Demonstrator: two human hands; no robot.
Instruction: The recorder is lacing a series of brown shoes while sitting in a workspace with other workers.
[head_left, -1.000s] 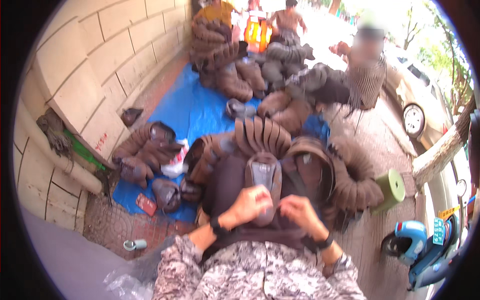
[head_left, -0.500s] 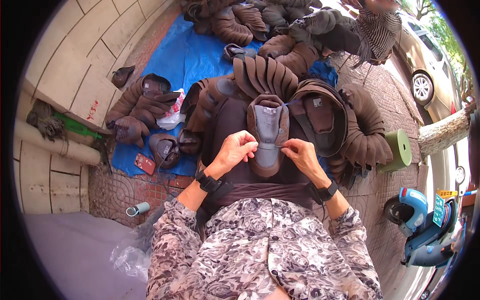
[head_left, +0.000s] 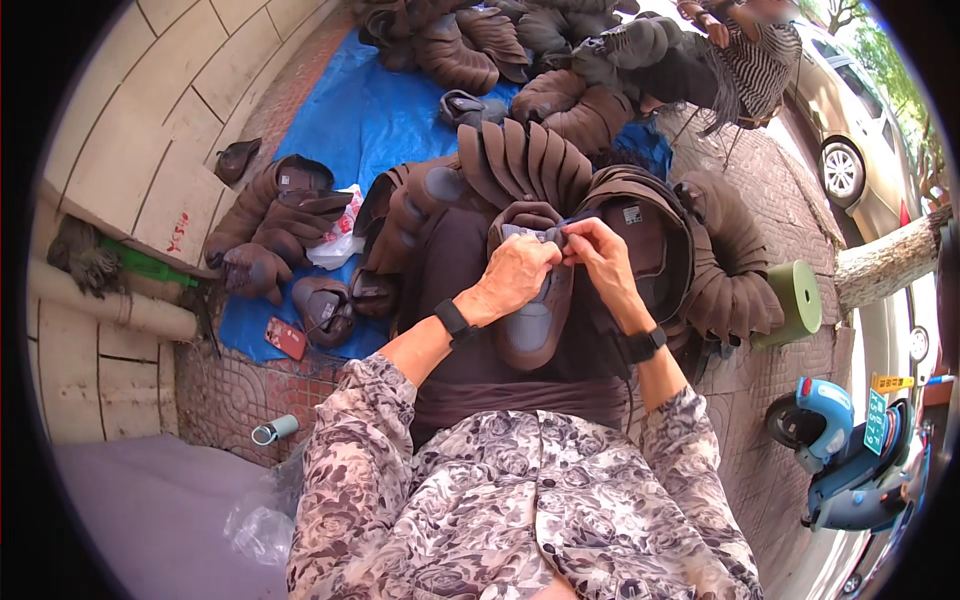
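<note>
A brown shoe upper [head_left: 526, 340] with a grey toe and tongue lies on my lap, its toe toward me. My left hand [head_left: 508, 278] is closed in a pinch over the tongue, hiding part of it. Beside it my right hand [head_left: 606, 264] pinches at the collar end of the upper, fingertips almost meeting those of the left. What the fingertips hold is too small to make out. Just right of my right hand sits a nested row of brown shoe uppers [head_left: 645, 240]. Another fanned row of uppers [head_left: 525, 165] stands beyond my lap.
More uppers lie on a blue tarp [head_left: 335, 110]. To the left are a red phone [head_left: 286, 338] and a pale green bottle [head_left: 275, 430]. At right stand a green cylinder [head_left: 793, 303], a tree trunk [head_left: 890, 262] and a blue scooter [head_left: 825, 420]. Another person [head_left: 755, 65] sits at the far right.
Both hands have moved away from me, from the sides of the upper near its toe to the tongue and collar end. They have come closer together.
</note>
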